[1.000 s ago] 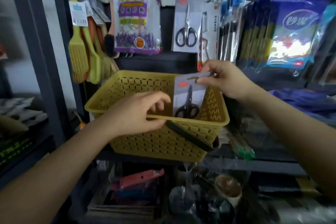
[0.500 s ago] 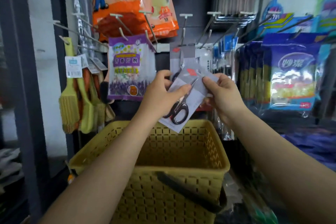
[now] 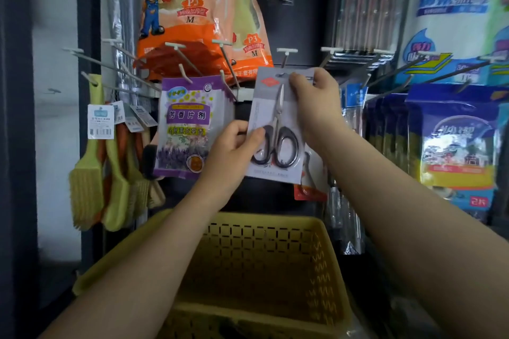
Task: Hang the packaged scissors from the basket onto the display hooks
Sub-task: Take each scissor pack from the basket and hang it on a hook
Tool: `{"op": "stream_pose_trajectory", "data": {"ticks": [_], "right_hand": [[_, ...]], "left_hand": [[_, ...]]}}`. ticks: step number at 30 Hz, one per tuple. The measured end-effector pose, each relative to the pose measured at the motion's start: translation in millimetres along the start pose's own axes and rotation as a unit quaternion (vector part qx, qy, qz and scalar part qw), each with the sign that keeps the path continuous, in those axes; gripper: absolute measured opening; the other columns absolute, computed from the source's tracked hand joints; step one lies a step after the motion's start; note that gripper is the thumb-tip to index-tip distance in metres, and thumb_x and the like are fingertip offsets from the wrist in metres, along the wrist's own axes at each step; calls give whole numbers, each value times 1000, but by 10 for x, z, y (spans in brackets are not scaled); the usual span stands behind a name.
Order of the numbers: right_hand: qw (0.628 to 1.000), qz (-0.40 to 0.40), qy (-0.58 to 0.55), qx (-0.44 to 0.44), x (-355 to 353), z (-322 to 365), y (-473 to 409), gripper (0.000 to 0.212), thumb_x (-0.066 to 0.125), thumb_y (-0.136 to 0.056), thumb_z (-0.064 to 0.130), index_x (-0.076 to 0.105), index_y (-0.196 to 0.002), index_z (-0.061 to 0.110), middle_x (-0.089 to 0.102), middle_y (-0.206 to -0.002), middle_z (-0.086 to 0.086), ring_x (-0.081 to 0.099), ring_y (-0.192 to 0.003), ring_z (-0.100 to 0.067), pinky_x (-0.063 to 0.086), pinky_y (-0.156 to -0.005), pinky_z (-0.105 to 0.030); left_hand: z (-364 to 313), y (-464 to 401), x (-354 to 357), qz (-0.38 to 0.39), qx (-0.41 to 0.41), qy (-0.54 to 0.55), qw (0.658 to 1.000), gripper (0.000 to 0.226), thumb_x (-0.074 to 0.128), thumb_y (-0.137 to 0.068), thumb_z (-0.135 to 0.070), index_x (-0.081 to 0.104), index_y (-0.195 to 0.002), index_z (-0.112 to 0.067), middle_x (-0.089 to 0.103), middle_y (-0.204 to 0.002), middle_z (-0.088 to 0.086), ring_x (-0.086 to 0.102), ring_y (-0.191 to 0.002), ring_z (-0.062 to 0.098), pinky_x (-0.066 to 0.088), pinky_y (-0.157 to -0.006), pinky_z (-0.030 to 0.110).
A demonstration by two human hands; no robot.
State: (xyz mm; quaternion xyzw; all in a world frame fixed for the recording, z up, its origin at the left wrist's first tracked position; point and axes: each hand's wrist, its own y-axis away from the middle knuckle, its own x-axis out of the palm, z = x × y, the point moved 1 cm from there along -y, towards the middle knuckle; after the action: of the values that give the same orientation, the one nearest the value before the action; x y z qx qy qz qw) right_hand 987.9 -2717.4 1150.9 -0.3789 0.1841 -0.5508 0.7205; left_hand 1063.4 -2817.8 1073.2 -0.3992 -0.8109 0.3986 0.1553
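A packaged pair of scissors (image 3: pixel 275 129), black handles on a grey card, is held upright in front of the display. My left hand (image 3: pixel 234 146) pinches the card's lower left edge. My right hand (image 3: pixel 316 102) grips its top right corner, just below a white-tipped display hook (image 3: pixel 286 53). The yellow perforated basket (image 3: pixel 256 270) sits below my forearms; I see nothing lying inside it. Another red-carded package (image 3: pixel 309 190) hangs partly hidden behind the card.
Several bare hooks (image 3: pixel 176 49) jut out at card height. A purple sachet pack (image 3: pixel 187 129) hangs to the left, yellow brushes (image 3: pixel 88 181) further left, orange glove packs (image 3: pixel 192 14) above, blue cloth packs (image 3: pixel 454 146) to the right.
The scissors came out of the basket and rose to the hooks. My left hand left the basket rim and now holds the card, which turned from tilted to upright.
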Motion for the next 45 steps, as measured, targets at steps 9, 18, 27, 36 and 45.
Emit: {"op": "stream_pose_trajectory", "data": {"ticks": [9, 18, 27, 36, 45], "right_hand": [[994, -22, 92, 61, 85, -119, -232, 9, 52, -86, 14, 46, -83, 9, 52, -83, -17, 49, -74, -22, 43, -65, -36], [969, 17, 244, -44, -68, -252, -123, 24, 54, -89, 23, 46, -69, 13, 44, -59, 3, 41, -53, -10, 32, -48, -25], [949, 11, 303, -89, -149, -531, 94, 47, 53, -87, 8, 34, -130, 15, 52, -73, 3, 60, -74, -27, 52, -66, -46], [834, 85, 529, -134, -99, -730, -76, 63, 42, -88, -8, 29, -141, 22, 48, -120, -17, 59, -90, -39, 47, -63, -40], [817, 187, 545, -30, -105, -713, -92, 51, 40, -94, 5, 31, -142, 21, 41, -135, -23, 56, -87, -32, 44, -72, -34]], "left_hand": [[8, -29, 95, -33, -32, 2, 999, 5, 48, -91, -32, 47, -87, -35, 63, -84, -8, 64, -81, 19, 55, -72, 50], [301, -48, 112, 49, -47, -87, 994, 45, 54, -89, -26, 36, -129, -22, 64, -96, 0, 61, -84, 13, 50, -68, 30], [464, -161, 204, 24, -40, -184, 982, 51, 45, -94, -24, 25, -141, -21, 54, -91, -5, 57, -86, 15, 43, -72, 28], [605, -64, 170, 40, -55, -277, 958, 62, 57, -86, -23, 25, -139, -23, 52, -116, -1, 55, -97, 15, 49, -86, 33], [495, 49, 27, 30, -59, -285, 956, 25, 52, -87, -21, 55, -111, -16, 62, -105, 0, 59, -87, 17, 48, -77, 30]]}}
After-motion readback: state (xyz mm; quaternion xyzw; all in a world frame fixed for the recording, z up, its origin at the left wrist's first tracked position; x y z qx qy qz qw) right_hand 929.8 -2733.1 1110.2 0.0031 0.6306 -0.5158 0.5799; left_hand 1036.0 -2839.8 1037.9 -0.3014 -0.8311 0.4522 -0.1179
